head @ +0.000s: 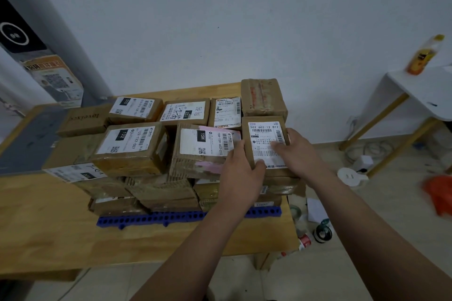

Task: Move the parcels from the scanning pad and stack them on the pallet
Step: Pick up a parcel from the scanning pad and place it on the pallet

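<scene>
A stack of several brown cardboard parcels stands on a blue perforated pallet (pixel 151 219) on a wooden table. At the stack's front right corner, on top, lies a parcel with a white label reading 502 602-12 812 (pixel 265 133). My left hand (pixel 241 173) grips its near left corner, thumb on the label. Its right side is held by my right hand (pixel 297 151), whose fingers lie across the label. A parcel marked 15H (pixel 203 146) sits right beside it on the left. The dark grey scanning pad (pixel 27 144) lies at the table's left, partly hidden by parcels.
The wooden table (pixel 49 227) runs along a white wall. A small white side table (pixel 425 90) with an orange bottle (pixel 423 56) stands at the right. Tape rolls (pixel 322 232), a power strip (pixel 352 175), cables and an orange bag (pixel 440 193) lie on the floor.
</scene>
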